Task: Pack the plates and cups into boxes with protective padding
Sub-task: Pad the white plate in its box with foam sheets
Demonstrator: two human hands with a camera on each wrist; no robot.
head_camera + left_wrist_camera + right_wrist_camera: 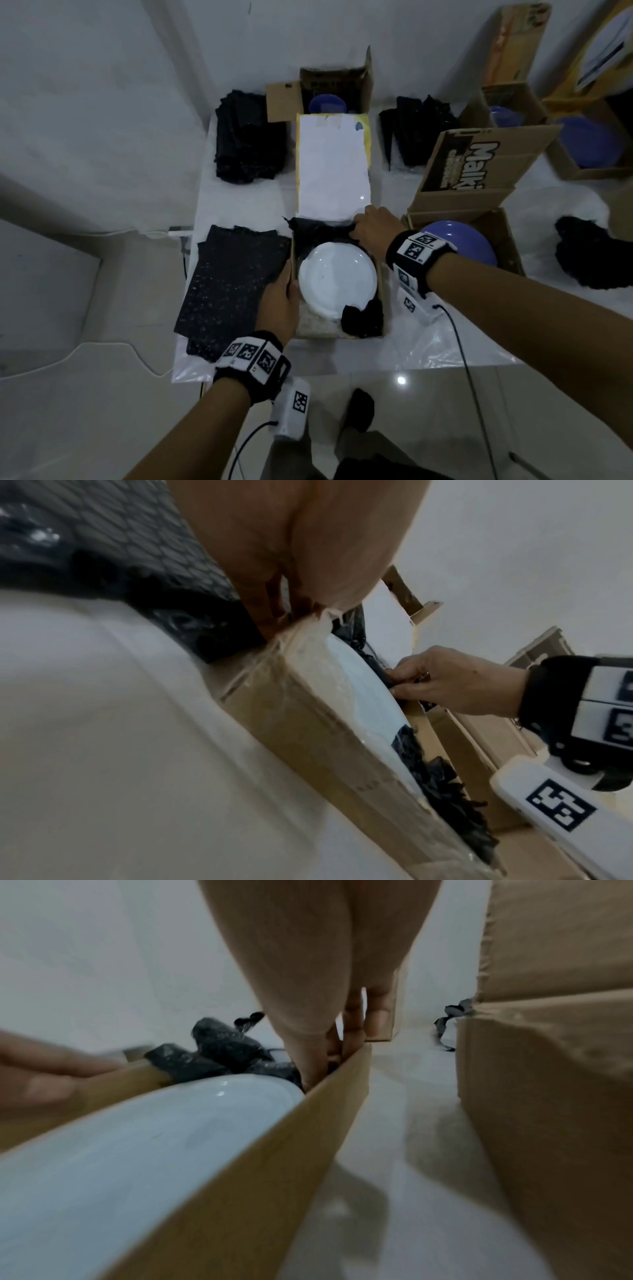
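Observation:
A white plate [337, 274] [359, 685] [137, 1137] lies flat in an open cardboard box [384, 308] [308, 723] [274, 1150]. Black padding [318, 228] lines the box's far end, and another wad [363, 320] fills the near right corner. My left hand [281, 294] [284, 601] grips the box's left wall, thumb by the plate's rim. My right hand [371, 228] [329, 1047] is at the far right corner, its fingers pinching the black padding [387, 674] beside the plate. The box's white lid [332, 164] lies open, away from me.
A flat black padding sheet [233, 284] lies left of the box. Padding piles sit at back left [250, 137], back right [421, 133] and far right [592, 253]. Close on the right stands a box with a blue bowl [455, 243]. More boxes stand behind [335, 92].

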